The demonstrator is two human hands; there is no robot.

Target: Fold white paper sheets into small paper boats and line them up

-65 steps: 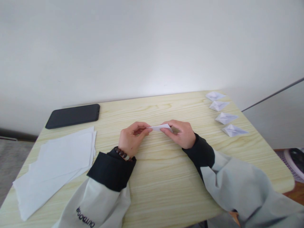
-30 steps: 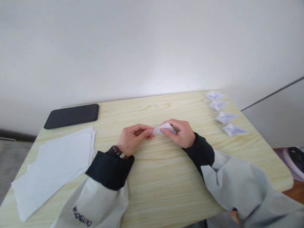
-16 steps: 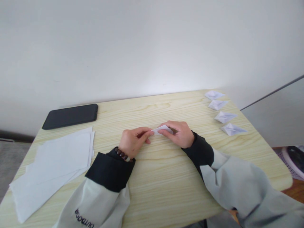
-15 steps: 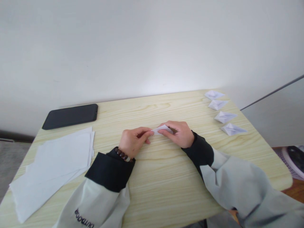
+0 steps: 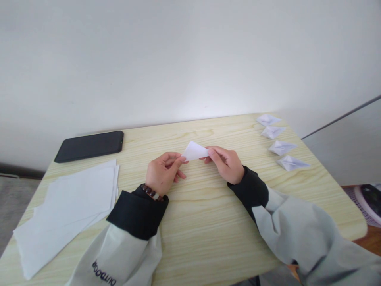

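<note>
A small folded piece of white paper (image 5: 194, 151), roughly triangular with its peak upward, is stretched between my two hands over the middle of the table. My left hand (image 5: 165, 171) pinches its left corner between thumb and fingers. At the opposite corner, my right hand (image 5: 225, 162) grips the paper with the thumb on top. The fingertips behind the paper are partly hidden. Off to the right lie several folded white paper boats (image 5: 293, 163) in a column.
White sheets of paper (image 5: 80, 194) lie in a loose stack on the left of the wooden table (image 5: 214, 230). Behind them is a black phone (image 5: 89, 146). A white wall (image 5: 190, 59) stands along the table's far edge. A purple basket (image 5: 361, 206) is beyond the right edge.
The folded paper has been turned so that more of its face shows, with its peak up. Both hands have moved slightly apart, the left one a little to the left.
</note>
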